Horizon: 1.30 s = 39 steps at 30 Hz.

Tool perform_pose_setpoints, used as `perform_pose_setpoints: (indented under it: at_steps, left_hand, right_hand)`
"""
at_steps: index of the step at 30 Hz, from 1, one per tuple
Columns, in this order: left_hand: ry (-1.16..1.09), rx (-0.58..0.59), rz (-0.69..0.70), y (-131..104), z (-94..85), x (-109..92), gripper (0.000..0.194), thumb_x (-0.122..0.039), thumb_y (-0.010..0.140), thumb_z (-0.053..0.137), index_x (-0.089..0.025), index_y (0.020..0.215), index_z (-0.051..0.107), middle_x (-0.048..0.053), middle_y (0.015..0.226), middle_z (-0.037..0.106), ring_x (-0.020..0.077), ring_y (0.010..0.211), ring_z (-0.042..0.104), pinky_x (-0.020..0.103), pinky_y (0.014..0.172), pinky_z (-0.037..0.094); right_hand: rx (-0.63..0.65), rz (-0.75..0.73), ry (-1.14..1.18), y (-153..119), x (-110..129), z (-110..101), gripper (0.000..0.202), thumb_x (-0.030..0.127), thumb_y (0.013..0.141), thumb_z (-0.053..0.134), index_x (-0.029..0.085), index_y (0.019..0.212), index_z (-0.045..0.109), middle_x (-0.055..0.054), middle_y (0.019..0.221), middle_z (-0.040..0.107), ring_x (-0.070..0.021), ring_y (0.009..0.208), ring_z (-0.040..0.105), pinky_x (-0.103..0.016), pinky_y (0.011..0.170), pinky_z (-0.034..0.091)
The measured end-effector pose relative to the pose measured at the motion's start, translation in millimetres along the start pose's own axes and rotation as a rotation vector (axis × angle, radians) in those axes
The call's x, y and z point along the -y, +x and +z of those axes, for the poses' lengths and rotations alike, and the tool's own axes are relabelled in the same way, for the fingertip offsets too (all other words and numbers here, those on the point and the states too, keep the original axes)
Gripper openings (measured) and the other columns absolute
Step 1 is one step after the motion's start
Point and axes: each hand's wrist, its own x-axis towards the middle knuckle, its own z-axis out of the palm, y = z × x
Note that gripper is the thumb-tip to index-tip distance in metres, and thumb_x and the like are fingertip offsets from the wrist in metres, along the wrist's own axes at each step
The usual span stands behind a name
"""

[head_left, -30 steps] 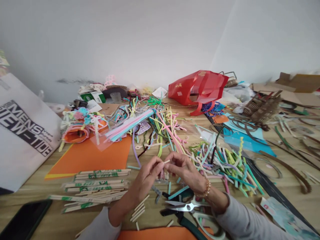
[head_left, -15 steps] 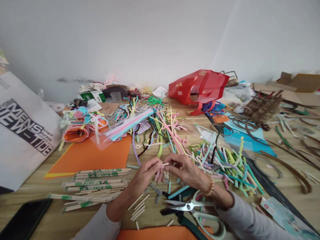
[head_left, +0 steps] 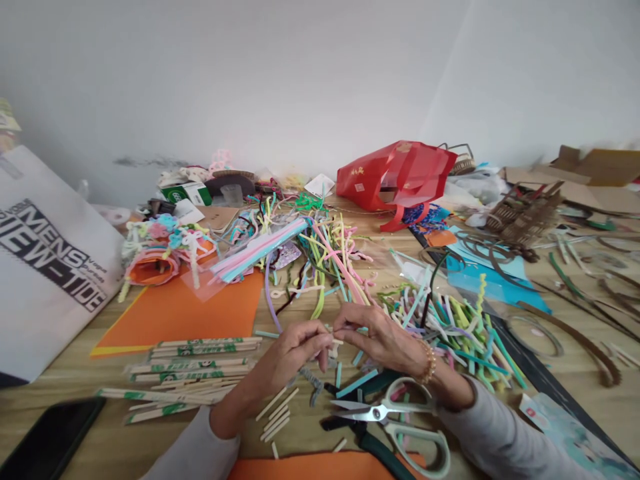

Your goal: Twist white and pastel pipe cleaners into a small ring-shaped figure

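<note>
My left hand [head_left: 303,350] and my right hand [head_left: 377,337] meet above the middle of the table, fingers pinched together. Between the fingertips shows a short pale wooden stick [head_left: 338,342], mostly hidden by the fingers. Just below my hands lie a twisted grey pipe cleaner [head_left: 313,381] and several short cut sticks [head_left: 279,415]. Scissors [head_left: 383,412] with pale handles rest partly spread below my right hand, over dark-green-handled pliers [head_left: 373,443]. Left of my left hand are several chopsticks in printed wrappers [head_left: 195,365].
Piles of colored pipe cleaners [head_left: 460,327] lie to the right and at the center. An orange sheet [head_left: 185,313], a black phone [head_left: 53,433] and a white printed bag [head_left: 45,267] are at left. A red bag [head_left: 395,177] lies at the back, with blue sheets [head_left: 500,283] at right.
My fingertips have drawn closer around the short stick, and less of it shows. My right hand has shifted slightly; the things on the table have not moved.
</note>
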Motion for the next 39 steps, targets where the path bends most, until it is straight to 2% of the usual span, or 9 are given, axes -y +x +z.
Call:
perform_pose_setpoints:
  at_steps: [5,8,11,16,22,26,32,36,39]
  left_hand:
    - [0.114,-0.128,0.04,-1,3.9,-3,0.03,-0.031,0.092,0.045,-0.016,0.069,0.057,-0.001,0.064,0.059,0.0133,0.064,0.053,0.024,0.066,0.039]
    - [0.216,-0.161,0.069,-3,6.2,-7,0.03,-0.03,0.092,0.046,-0.016,0.068,0.057,-0.001,0.066,0.058,0.0138,0.067,0.055,0.024,0.068,0.039]
    - [0.262,-0.177,0.079,-3,6.8,-8,0.027,-0.03,0.092,0.047,-0.016,0.073,0.06,0.0,0.069,0.06,0.0145,0.069,0.056,0.024,0.067,0.04]
    - [0.334,-0.176,0.103,-2,4.8,-4,0.02,-0.029,0.091,0.05,-0.016,0.092,0.064,0.003,0.083,0.069,0.0167,0.077,0.063,0.024,0.071,0.044]
    - [0.513,-0.159,0.178,-3,2.0,-1,0.017,-0.025,0.092,0.048,-0.018,0.097,0.063,0.003,0.091,0.072,0.0168,0.084,0.067,0.024,0.073,0.046]
    - [0.649,-0.155,0.22,-3,1.6,4,0.02,-0.027,0.094,0.044,-0.018,0.095,0.062,0.002,0.089,0.072,0.0162,0.078,0.067,0.024,0.068,0.047]
    - [0.923,-0.223,0.419,-3,1.6,16,0.021,-0.021,0.095,0.041,-0.016,0.091,0.061,0.003,0.076,0.068,0.0169,0.07,0.065,0.027,0.064,0.049]
    - [1.123,-0.265,0.584,-6,-0.7,20,0.019,-0.013,0.092,0.045,-0.016,0.101,0.061,0.008,0.09,0.068,0.0198,0.085,0.065,0.033,0.079,0.051]
    - [1.222,-0.305,0.703,-8,-3.5,20,0.025,-0.01,0.09,0.046,-0.013,0.11,0.06,0.012,0.099,0.068,0.0223,0.093,0.064,0.038,0.085,0.051]
  right_hand:
    - [0.054,0.187,0.118,0,-2,1,0.019,0.032,0.09,0.056,0.014,0.083,0.061,0.001,0.071,0.053,-0.0108,0.063,0.046,-0.021,0.057,0.036]
    - [0.061,0.246,0.183,0,-7,5,0.019,0.033,0.087,0.059,0.015,0.083,0.059,0.003,0.068,0.049,-0.0098,0.06,0.041,-0.021,0.054,0.032]
    - [0.057,0.253,0.244,0,-12,7,0.019,0.033,0.087,0.059,0.015,0.083,0.058,0.002,0.069,0.048,-0.0096,0.06,0.04,-0.021,0.054,0.031]
    - [0.038,0.245,0.262,0,-13,7,0.018,0.031,0.086,0.059,0.015,0.079,0.058,0.003,0.066,0.047,-0.0097,0.059,0.039,-0.022,0.053,0.031]
    - [-0.007,0.215,0.175,0,-14,7,0.016,0.029,0.085,0.06,0.015,0.077,0.058,0.002,0.066,0.049,-0.0102,0.06,0.042,-0.022,0.055,0.033]
    - [-0.017,0.216,0.138,-1,-13,7,0.013,0.026,0.084,0.059,0.015,0.077,0.058,0.001,0.069,0.053,-0.011,0.063,0.045,-0.022,0.058,0.036]
    - [-0.029,0.247,0.169,0,-12,7,0.016,0.028,0.086,0.058,0.015,0.078,0.059,0.001,0.069,0.052,-0.0104,0.063,0.045,-0.022,0.057,0.035]
    - [-0.016,0.232,0.337,2,-17,6,0.031,0.039,0.09,0.052,0.014,0.074,0.06,0.002,0.063,0.049,-0.009,0.059,0.043,-0.021,0.055,0.034]
    - [0.038,0.274,0.567,2,-19,3,0.035,0.045,0.086,0.058,0.012,0.075,0.061,0.003,0.061,0.049,-0.0076,0.055,0.043,-0.019,0.052,0.035]
